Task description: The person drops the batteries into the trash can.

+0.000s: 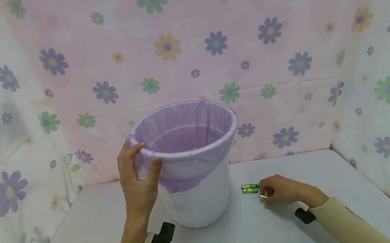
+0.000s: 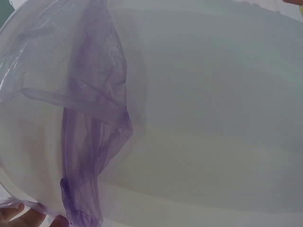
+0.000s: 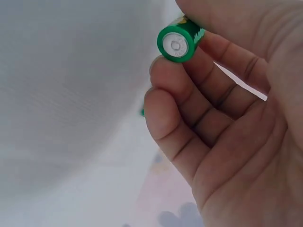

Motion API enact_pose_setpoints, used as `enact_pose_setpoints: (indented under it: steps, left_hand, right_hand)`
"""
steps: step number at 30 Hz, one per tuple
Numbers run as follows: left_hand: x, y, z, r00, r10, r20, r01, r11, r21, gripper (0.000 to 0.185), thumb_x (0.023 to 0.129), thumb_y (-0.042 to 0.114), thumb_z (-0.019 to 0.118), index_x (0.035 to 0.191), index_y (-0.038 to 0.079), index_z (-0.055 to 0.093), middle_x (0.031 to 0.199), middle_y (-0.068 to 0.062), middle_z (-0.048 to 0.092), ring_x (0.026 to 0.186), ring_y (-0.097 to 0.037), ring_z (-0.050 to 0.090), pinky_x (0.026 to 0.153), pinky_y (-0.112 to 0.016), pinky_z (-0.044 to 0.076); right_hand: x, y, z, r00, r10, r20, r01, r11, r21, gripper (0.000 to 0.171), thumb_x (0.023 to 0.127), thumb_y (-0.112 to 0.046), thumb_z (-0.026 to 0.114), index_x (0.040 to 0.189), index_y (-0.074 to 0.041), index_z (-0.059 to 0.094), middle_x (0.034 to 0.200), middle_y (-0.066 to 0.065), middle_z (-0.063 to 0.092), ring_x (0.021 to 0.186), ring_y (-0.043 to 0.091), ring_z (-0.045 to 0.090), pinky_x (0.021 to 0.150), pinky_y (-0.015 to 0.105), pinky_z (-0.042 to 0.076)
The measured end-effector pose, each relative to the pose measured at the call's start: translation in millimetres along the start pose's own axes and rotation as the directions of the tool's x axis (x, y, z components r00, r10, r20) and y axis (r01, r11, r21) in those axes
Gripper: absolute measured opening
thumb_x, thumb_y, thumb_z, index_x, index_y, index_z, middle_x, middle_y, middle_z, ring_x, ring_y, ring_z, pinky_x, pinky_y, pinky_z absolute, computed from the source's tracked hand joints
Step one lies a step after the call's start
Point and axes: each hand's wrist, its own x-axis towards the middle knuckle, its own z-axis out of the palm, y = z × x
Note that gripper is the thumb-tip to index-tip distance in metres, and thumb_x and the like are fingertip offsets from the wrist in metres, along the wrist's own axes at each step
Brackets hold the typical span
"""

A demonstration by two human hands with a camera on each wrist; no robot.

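I see right hand (image 1: 283, 189) pinching one battery (image 3: 175, 45) between bin (image 1: 201, 206) and desk's (image 1: 303, 165) right edge; bin's to its left. Two loose batteries (image 1: 249, 189) just beyond, long axes left-right. Left hand (image 1: 139, 194) grips rim (image 1: 196, 152).

Bin (image 1: 201, 204): white, upright, rim gripped by the left hand (image 1: 139, 191). Liner (image 1: 188, 171): sheer purple, folded over the rim, outer edge uneven. Battery (image 3: 179, 41): green, silver end showing, pinched in the right hand (image 1: 284, 189). Two batteries (image 1: 250, 190): green-gold, lying side by side near bin.

The bin (image 1: 198, 200) stands on the table (image 1: 83, 239), left of the batteries (image 1: 250, 191).
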Motion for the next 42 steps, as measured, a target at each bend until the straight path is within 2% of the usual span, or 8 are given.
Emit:
enact_pose_setpoints:
  steps: [5, 11, 18, 25, 33, 42]
  left_hand:
    - [0.1, 0.7, 0.1, 1.0, 0.0, 0.002, 0.0, 1.0, 0.004, 0.043, 0.082, 0.004, 0.068, 0.121, -0.002, 0.052, 0.142, -0.023, 0.037, 0.126, -0.032, 0.037, 0.096, -0.065, 0.035]
    - [0.3, -1.3, -0.2, 1.0, -0.002, 0.003, 0.002, 1.0, 0.005, 0.043, 0.081, 0.003, 0.069, 0.12, -0.003, 0.051, 0.142, -0.026, 0.036, 0.125, -0.033, 0.038, 0.096, -0.064, 0.035]
    - [0.2, -1.8, 0.5, 1.0, -0.001, -0.001, 0.001, 1.0, 0.003, 0.044, 0.08, 0.001, 0.068, 0.12, -0.004, 0.051, 0.142, -0.027, 0.036, 0.125, -0.034, 0.037, 0.096, -0.064, 0.035]
    - [1.5, -1.8, -0.4, 1.0, 0.008, -0.006, -0.008, 1.0, 0.004, 0.043, 0.081, 0.001, 0.068, 0.12, -0.004, 0.051, 0.141, -0.027, 0.036, 0.125, -0.033, 0.038, 0.096, -0.063, 0.036]
    - [-0.2, -2.4, -0.6, 1.0, -0.001, 0.004, 0.001, 1.0, 0.005, 0.043, 0.083, 0.005, 0.069, 0.121, -0.003, 0.05, 0.142, -0.026, 0.035, 0.128, -0.034, 0.036, 0.097, -0.065, 0.034]
    - [-0.6, -2.6, -1.3, 1.0, -0.006, 0.009, 0.006, 1.0, 0.007, 0.043, 0.084, 0.007, 0.069, 0.122, -0.002, 0.051, 0.143, -0.023, 0.036, 0.129, -0.032, 0.036, 0.098, -0.065, 0.034]
  right_hand:
    - [-3, -11, -16, 1.0, -0.018, -0.014, 0.017, 0.999, -0.031, 0.017, 0.083, -0.011, 0.073, 0.095, -0.016, 0.062, 0.072, -0.007, 0.054, 0.065, 0.008, 0.047, 0.058, 0.026, 0.042]
    - [-10, -37, -43, 0.998, -0.05, -0.038, 0.047, 0.996, -0.079, 0.017, 0.083, -0.011, 0.073, 0.096, -0.014, 0.062, 0.071, -0.006, 0.053, 0.064, 0.01, 0.047, 0.057, 0.026, 0.043]
    - [-18, -70, -82, 0.993, -0.096, -0.066, 0.086, 0.986, -0.142, 0.016, 0.085, -0.014, 0.072, 0.097, -0.018, 0.062, 0.074, -0.007, 0.053, 0.067, 0.009, 0.048, 0.059, 0.026, 0.045]
    - [-21, -106, -123, 0.987, -0.137, -0.088, 0.118, 0.975, -0.187, 0.016, 0.086, -0.015, 0.071, 0.099, -0.016, 0.061, 0.076, -0.006, 0.053, 0.067, 0.011, 0.049, 0.061, 0.028, 0.045]
    - [-21, -137, -158, 0.962, -0.216, -0.169, 0.167, 0.951, -0.262, 0.017, 0.085, -0.011, 0.072, 0.096, -0.019, 0.062, 0.075, -0.007, 0.054, 0.068, 0.012, 0.051, 0.061, 0.027, 0.046]
    - [-7, -173, -189, 0.925, -0.31, -0.218, 0.229, 0.915, -0.332, 0.014, 0.087, -0.011, 0.07, 0.099, -0.013, 0.063, 0.075, -0.004, 0.055, 0.068, 0.013, 0.05, 0.062, 0.031, 0.045]
